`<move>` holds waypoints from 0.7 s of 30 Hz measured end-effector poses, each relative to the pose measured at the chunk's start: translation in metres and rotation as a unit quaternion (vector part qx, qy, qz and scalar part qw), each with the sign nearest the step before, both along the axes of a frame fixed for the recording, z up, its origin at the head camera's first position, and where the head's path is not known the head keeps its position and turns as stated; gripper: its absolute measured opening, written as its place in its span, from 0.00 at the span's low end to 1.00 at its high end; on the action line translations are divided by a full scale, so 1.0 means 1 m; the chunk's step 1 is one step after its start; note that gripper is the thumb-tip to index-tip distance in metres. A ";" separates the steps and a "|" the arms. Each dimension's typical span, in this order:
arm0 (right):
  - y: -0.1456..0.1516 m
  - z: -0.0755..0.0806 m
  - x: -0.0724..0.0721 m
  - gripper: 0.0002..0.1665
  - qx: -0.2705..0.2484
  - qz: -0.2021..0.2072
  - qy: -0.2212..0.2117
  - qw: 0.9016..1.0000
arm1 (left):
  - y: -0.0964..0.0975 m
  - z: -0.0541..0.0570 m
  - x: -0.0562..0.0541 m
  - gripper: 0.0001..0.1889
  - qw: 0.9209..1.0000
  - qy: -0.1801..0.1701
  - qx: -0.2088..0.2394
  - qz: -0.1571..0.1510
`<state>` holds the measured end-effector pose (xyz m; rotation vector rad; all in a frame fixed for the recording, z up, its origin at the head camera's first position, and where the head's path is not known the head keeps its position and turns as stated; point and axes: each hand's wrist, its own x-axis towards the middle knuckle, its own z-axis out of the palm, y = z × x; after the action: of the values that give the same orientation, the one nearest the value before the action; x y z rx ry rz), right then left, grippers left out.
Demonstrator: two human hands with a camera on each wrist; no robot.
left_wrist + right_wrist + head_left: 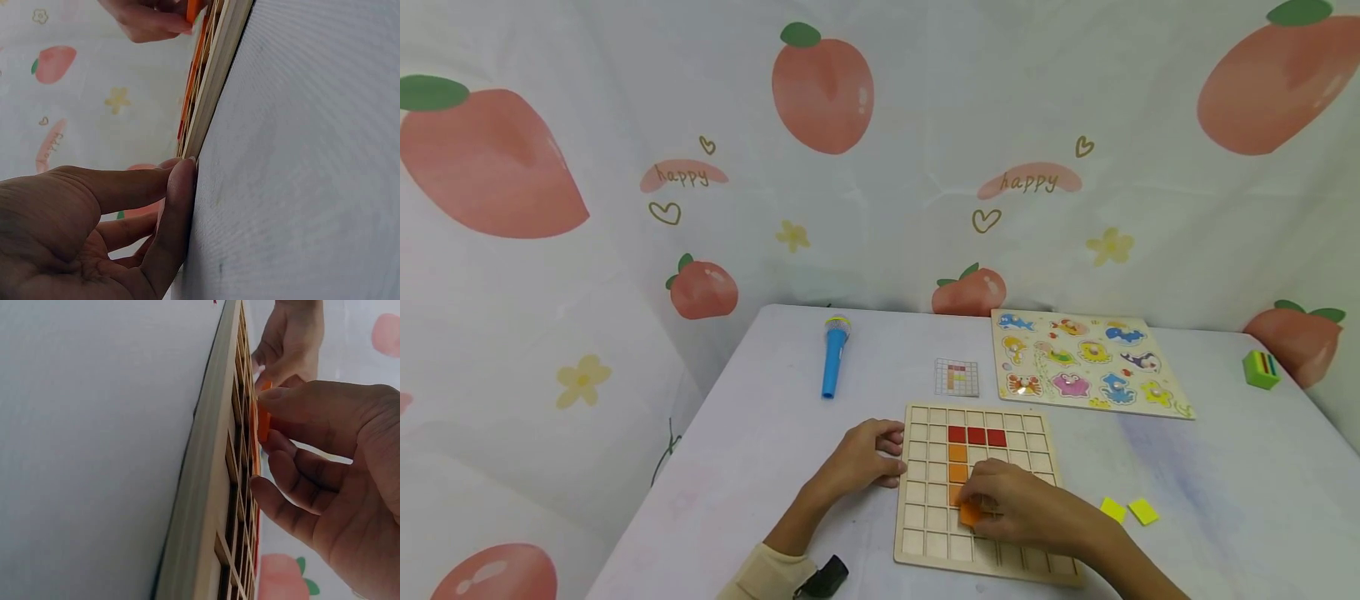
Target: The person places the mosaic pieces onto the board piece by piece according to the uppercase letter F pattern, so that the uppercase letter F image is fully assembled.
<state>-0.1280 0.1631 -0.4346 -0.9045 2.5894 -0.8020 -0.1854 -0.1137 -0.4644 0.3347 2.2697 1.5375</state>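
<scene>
A wooden grid board (988, 567) lies on the table, with red tiles (976, 436) in an upper row and orange tiles (958, 452) in a column below their left end. My right hand (1018, 504) pinches an orange tile (265, 415) between thumb and fingers, tilted over the lower cells of that column. At the board's left edge, my left hand (861, 457) holds the rim with bent fingers and thumb, close together in the left wrist view. Two yellow tiles (1143, 512) lie right of the board, one partly behind my right forearm.
Behind the board lies a small pattern card (957, 377) showing a coloured grid. A sea-animal puzzle board (1090, 362) is at the back right, a blue toy microphone (833, 358) at the back left. A green striped block (1261, 369) stands near the right edge.
</scene>
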 end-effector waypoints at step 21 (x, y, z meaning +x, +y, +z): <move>-0.015 0.000 0.001 0.12 0.024 0.014 -0.002 1.000 | 0.000 0.001 -0.001 0.31 1.000 -0.008 0.003 0.001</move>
<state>-0.1270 0.1484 -0.4349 -0.9228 2.5756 -0.7297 -0.1861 -0.1140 -0.4638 0.3210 2.2548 1.5426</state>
